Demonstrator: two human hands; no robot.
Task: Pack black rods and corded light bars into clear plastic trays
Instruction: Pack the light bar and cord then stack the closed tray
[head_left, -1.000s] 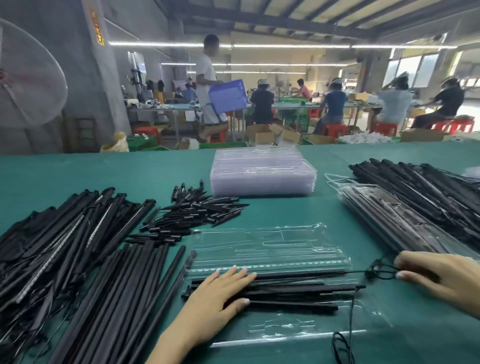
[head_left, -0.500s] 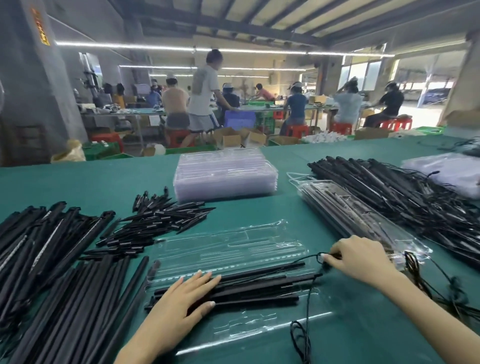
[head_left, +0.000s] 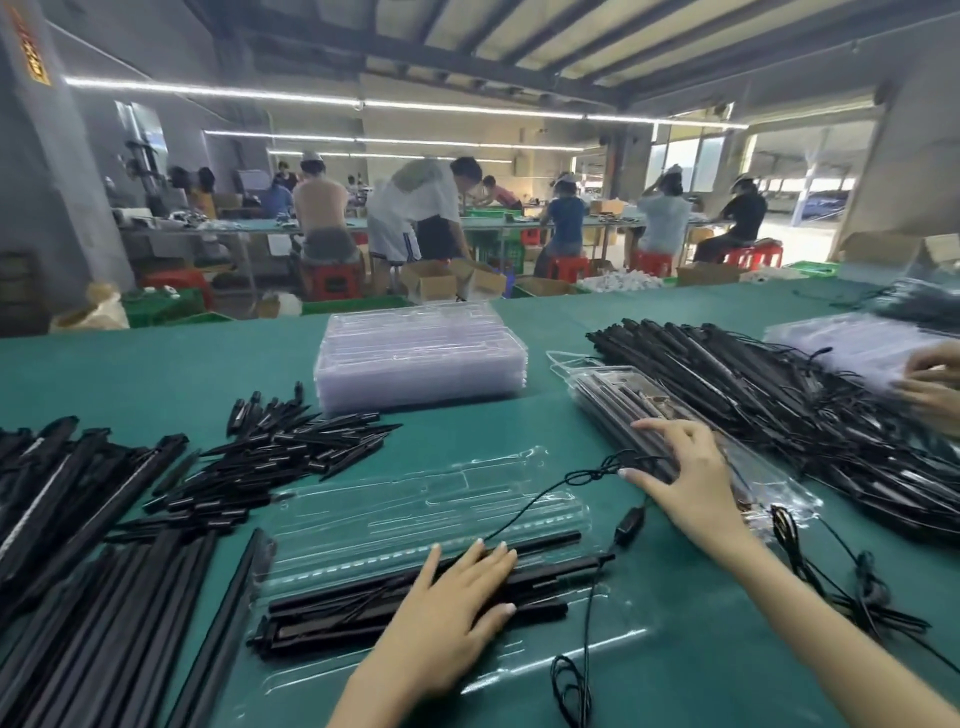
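Left hand (head_left: 441, 618) flat on bars in the open tray (head_left: 415, 525) at the worktop's near edge; right hand (head_left: 680, 478) fingers spread on a packed tray (head_left: 618, 387); piles remain.

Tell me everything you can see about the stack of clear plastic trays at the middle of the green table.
The stack of clear plastic trays sits at the far middle of the green table, beyond the pile of short black pen-like pieces. The many thin, glossy, see-through rectangular trays are nested flat, with moulded long channels showing on top and a faint lilac tint along the layered edges. The stack looks empty. Neither hand touches it.
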